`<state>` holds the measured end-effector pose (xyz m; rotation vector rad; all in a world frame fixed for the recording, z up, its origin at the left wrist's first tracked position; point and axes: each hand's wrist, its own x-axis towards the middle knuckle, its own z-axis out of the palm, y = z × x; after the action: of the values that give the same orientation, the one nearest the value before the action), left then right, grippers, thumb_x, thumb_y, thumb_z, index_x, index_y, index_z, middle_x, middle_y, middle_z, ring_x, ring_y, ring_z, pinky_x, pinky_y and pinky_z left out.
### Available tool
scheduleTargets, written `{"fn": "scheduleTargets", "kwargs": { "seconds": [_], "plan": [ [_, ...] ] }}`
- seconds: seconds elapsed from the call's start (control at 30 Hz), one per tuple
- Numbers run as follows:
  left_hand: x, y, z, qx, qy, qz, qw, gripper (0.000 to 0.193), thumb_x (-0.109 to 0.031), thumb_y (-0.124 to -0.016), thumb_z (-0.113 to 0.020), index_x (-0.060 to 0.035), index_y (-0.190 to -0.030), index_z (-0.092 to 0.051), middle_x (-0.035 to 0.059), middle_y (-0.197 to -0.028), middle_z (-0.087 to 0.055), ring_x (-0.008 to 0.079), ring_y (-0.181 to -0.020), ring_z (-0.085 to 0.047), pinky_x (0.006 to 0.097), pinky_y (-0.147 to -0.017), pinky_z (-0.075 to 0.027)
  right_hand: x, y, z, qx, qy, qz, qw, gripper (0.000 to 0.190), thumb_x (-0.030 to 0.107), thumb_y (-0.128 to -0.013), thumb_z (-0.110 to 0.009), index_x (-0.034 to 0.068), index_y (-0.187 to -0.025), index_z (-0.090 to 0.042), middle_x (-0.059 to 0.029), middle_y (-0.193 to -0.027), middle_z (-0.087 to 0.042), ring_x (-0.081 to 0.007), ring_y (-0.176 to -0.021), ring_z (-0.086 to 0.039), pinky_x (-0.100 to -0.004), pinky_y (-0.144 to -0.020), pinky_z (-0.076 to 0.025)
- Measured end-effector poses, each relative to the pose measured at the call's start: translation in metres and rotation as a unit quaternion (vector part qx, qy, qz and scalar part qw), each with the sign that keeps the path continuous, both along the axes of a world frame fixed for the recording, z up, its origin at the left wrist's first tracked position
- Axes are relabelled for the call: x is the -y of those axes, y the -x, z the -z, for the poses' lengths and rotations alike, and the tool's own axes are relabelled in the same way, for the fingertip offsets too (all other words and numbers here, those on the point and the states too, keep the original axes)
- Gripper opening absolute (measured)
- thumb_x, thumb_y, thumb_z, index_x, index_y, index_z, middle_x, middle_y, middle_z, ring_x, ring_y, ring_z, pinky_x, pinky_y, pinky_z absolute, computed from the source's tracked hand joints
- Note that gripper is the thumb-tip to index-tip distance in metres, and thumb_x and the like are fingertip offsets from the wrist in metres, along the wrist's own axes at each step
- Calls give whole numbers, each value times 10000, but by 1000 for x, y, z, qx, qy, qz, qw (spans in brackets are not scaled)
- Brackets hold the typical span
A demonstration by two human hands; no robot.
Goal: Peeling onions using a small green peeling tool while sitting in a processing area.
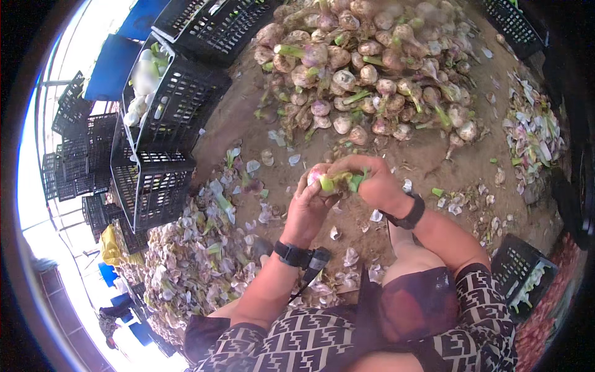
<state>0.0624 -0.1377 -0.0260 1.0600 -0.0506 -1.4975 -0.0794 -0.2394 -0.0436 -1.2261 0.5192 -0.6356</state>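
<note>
Both hands meet at the middle of the view, low over the dirt floor. My left hand (307, 209) is closed around a garlic bulb (316, 174), whose pinkish side shows between the fingers. A cut, pale-green stem points to the right from it. My right hand (379, 183) grips peeled leaf skins (355, 180) by the stem, its fingers touching the bulb's upper edge. Beyond the hands lies a large heap of unpeeled, soil-marked garlic bulbs (344, 80), several with short green stems.
Black plastic crates (179, 100) stand at the left, one holding peeled white bulbs (138, 104). Garlic skins (195, 265) pile up at the lower left; another skin pile (534, 135) lies at the right. A black crate (523, 274) stands at the lower right.
</note>
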Motion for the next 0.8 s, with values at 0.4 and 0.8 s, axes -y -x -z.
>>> {"fn": "scheduleTargets", "kwargs": {
  "seconds": [0.4,0.8],
  "plan": [
    [-9,-6,2,81,22,108,991,623,-229,-729,-692,-113,-1283,-434,94,-1252,-519,259,-1116,-530,367,-886,-473,44,28,16,-191,-82,230,951,195,-26,-810,-517,38,-988,-566,-63,-1004,-623,-160,-883,-591,-300,-768,-489],
    [-4,0,5,-33,19,25,999,400,-426,-936,-442,-135,-1210,-441,51,-1167,-524,188,-1068,-512,367,-920,-395,-2,7,5,-140,255,33,956,401,-37,-649,-520,-1,-1043,-586,-174,-955,-612,-348,-887,-577,-393,-770,-469]
  ]
}}
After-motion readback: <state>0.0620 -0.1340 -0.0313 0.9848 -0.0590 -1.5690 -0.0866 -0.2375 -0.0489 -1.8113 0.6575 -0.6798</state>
